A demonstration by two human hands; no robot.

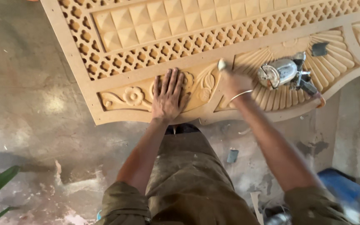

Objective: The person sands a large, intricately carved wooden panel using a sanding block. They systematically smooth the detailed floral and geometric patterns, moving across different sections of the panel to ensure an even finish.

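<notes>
While you are working on the carved board (213, 62), your left hand (168, 98) is lying flat on it with its fingers (172, 81) spread wide. That hand is pressing down on the leaf and flower carving (133, 96) near the front edge. Keep it flat like that, because it is holding the board still.

Your right hand (233, 83) is closed around a small tool (221, 64). Only a pale tip is poking out of your fist, and the hand is blurry, so I cannot tell what kind of tool it is. It is sitting just over the carved leaves between your two hands. A thin bangle (241, 95) is hanging on that wrist.

You are doing well if you are keeping the tool tip away from your left fingers. They are quite near each other now. Go in small, gentle moves so the thin carved edges are not breaking. Follow the grooves, not across them.

A shiny power tool (281, 73) is resting on the fan-shaped carving (338, 50) to your right, near your arm. Be careful that your elbow is not bumping it.

The board is leaning out over the dusty floor (30, 108), with your legs right under its front edge. Stand steady, and keep pushing down evenly so it is not tipping.
</notes>
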